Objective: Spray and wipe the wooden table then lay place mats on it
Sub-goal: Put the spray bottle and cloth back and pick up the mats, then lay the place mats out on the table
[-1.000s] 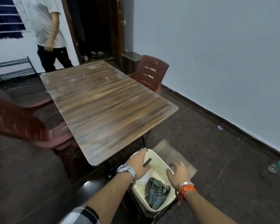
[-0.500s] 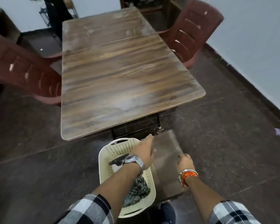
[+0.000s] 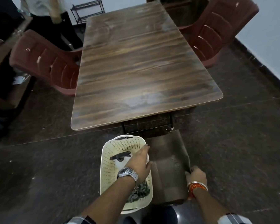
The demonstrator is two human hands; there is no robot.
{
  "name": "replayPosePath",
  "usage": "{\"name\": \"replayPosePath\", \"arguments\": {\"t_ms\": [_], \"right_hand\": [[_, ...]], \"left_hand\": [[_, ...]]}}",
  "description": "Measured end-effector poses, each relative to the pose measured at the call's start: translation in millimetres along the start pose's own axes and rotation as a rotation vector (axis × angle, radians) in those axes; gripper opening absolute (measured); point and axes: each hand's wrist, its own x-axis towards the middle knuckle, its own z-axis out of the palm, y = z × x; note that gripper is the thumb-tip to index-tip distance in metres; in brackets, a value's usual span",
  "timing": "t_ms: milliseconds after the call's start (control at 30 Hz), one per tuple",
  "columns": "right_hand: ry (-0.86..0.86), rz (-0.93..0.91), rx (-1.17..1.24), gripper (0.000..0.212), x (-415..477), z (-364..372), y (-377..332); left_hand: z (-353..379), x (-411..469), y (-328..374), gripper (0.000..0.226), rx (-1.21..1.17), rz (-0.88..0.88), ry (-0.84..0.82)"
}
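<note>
The wooden table (image 3: 144,62) stands ahead, bare, with dull smears on its top. On the floor in front of it sits a cream perforated basket (image 3: 107,152). Inside lie a white spray bottle (image 3: 120,156) with a black trigger head and a dark checked cloth (image 3: 139,193). A stack of brown place mats (image 3: 168,167) lies right beside the basket. My left hand (image 3: 140,162) hovers over the basket's right rim, fingers apart, thumb touching the mats' left edge. My right hand (image 3: 196,174) curls around the mats' right edge.
Red plastic chairs stand at the table's left (image 3: 45,62) and right (image 3: 213,29) sides. A person (image 3: 42,5) stands beyond the far left corner, next to a black metal rack (image 3: 87,10). A pale wall (image 3: 273,29) runs along the right. The floor is dark tile.
The view has swung until the table lies straight ahead. My left hand slid from the basket's rim toward the mats. My right hand moved off the basket onto the mats' right edge.
</note>
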Motion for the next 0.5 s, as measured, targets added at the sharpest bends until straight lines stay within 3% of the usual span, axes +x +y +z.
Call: {"name": "replayPosePath", "arguments": {"t_ms": [100,267,400,500], "right_hand": [[-0.014,-0.079,0.079,0.019,-27.1,-29.5,-20.5],[-0.006,-0.29,-0.051,0.019,-79.2,-95.0,-54.8],[-0.014,-0.462,-0.196,0.022,-131.8,-154.1,-103.8],[0.026,-0.599,-0.171,0.017,-169.2,-177.2,-146.5]], "left_hand": [[-6.3,-13.0,4.6,0.065,-0.022,-0.003,0.009],[-36.4,-36.1,20.0,0.072,-0.14,0.001,0.075],[-91.1,-42.4,29.3,0.078,-0.45,-0.08,0.313],[-145.5,-52.0,27.4,0.074,-0.586,-0.115,0.524]]}}
